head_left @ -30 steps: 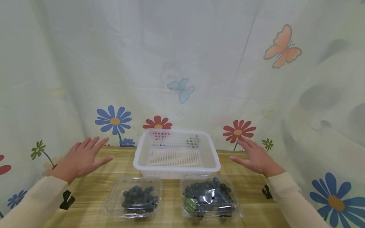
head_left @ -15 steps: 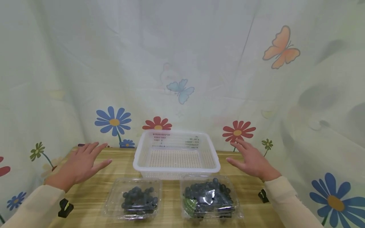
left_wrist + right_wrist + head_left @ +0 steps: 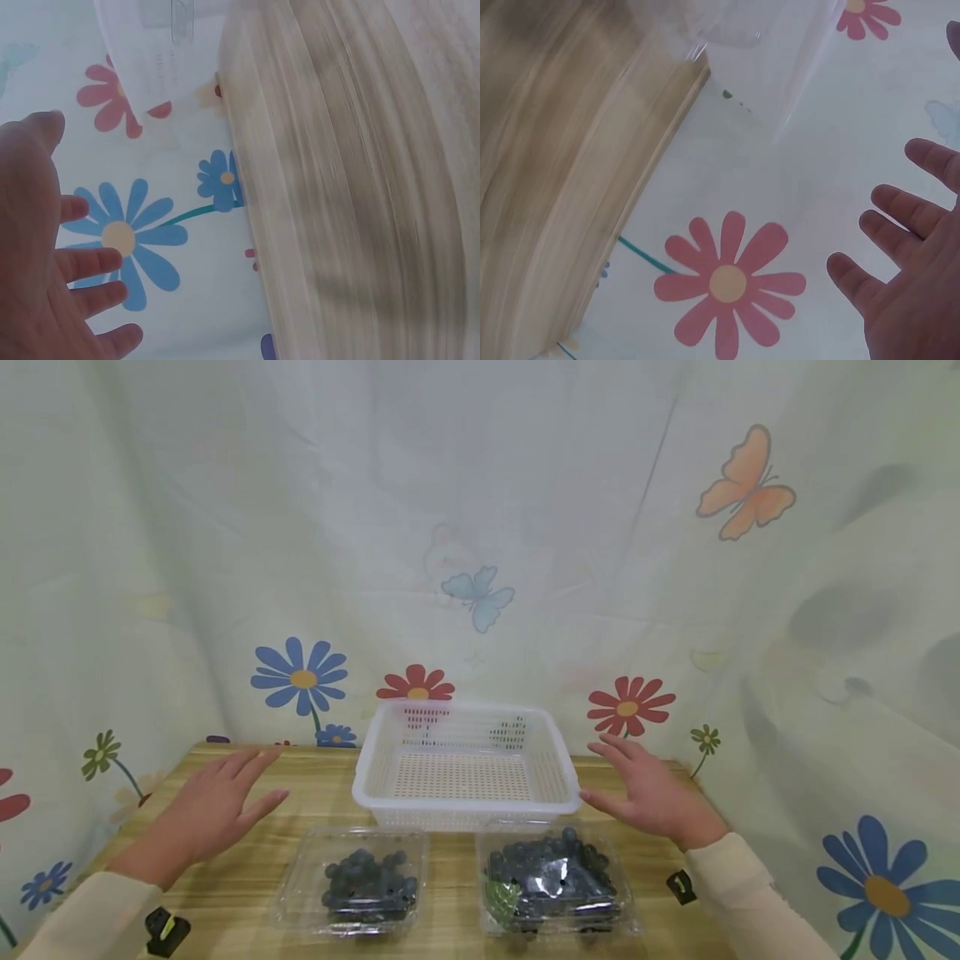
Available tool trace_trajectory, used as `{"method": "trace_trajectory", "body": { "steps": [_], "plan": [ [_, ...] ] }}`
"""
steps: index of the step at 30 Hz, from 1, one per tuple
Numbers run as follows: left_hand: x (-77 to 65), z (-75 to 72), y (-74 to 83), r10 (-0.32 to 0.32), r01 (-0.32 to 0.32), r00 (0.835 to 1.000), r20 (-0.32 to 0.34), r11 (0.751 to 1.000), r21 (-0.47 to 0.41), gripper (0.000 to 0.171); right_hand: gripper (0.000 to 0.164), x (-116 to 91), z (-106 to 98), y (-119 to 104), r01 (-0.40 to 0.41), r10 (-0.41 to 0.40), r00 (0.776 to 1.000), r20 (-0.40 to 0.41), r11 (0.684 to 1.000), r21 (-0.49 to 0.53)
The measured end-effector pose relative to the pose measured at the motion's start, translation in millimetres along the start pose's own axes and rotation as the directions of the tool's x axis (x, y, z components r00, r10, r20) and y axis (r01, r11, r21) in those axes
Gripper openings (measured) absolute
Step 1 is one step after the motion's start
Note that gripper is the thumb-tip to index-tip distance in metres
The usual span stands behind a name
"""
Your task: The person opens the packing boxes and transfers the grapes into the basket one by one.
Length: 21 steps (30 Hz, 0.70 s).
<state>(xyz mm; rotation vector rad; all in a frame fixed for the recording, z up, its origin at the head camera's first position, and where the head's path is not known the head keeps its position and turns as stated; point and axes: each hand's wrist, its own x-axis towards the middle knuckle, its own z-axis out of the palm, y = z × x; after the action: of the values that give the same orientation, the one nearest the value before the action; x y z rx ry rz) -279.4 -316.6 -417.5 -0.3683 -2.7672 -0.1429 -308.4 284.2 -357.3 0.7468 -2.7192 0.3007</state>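
My left hand [image 3: 206,810] is over the left part of the table with its fingers spread and nothing in it. In the left wrist view its fingers [image 3: 90,266] stand apart. My right hand [image 3: 648,793] hovers at the right, fingers extended, its thumb tip beside the right rim of a white plastic basket [image 3: 465,810]. The basket shows a slotted floor and holds nothing. In front of it lie two clear plastic boxes: the left box [image 3: 303,877] with a smaller lot of dark grapes [image 3: 363,881], the right box [image 3: 626,914] fuller of dark grapes [image 3: 555,868], with a green patch at its left.
A wood-grain table [image 3: 450,893] carries everything. A pale curtain [image 3: 570,485] printed with flowers and butterflies hangs behind and on both sides. Black clips [image 3: 167,932] sit near each forearm, the other clip [image 3: 681,887] at the right.
Both hands have come lower. The right hand has moved inward toward the basket, and the left hand has shifted slightly down and left. The basket and boxes stay in place.
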Motion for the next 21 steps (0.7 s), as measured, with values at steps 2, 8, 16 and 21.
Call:
{"method": "trace_trajectory", "body": {
  "steps": [2, 8, 16, 21],
  "plan": [
    [-1.7, -0.5, 3.6, -0.003, 0.004, 1.0, 0.009, 1.0, -0.02, 0.073, 0.08, -0.6, 1.2, -5.0, 0.013, -0.013, 1.0, -0.009, 1.0, 0.02],
    [-7.7, 0.9, 15.1, -0.012, 0.014, 1.0, 0.017, 0.99, -0.138, 0.067, 0.075, -1.8, 5.9, -20.4, 0.069, -0.068, 0.996, -0.052, 0.997, 0.028],
    [-16.3, 4.1, 34.1, -0.063, 0.105, 0.989, 0.133, 0.933, -0.344, 0.069, 0.075, -4.0, 11.6, -37.3, 0.096, -0.092, 0.994, -0.05, 0.993, 0.064],
    [-18.8, 4.7, 38.9, -0.087, 0.146, 0.982, 0.167, 0.911, -0.386, 0.073, 0.071, -4.4, 14.7, -45.0, 0.121, -0.116, 0.992, -0.053, 0.988, 0.099]
  ]
}}
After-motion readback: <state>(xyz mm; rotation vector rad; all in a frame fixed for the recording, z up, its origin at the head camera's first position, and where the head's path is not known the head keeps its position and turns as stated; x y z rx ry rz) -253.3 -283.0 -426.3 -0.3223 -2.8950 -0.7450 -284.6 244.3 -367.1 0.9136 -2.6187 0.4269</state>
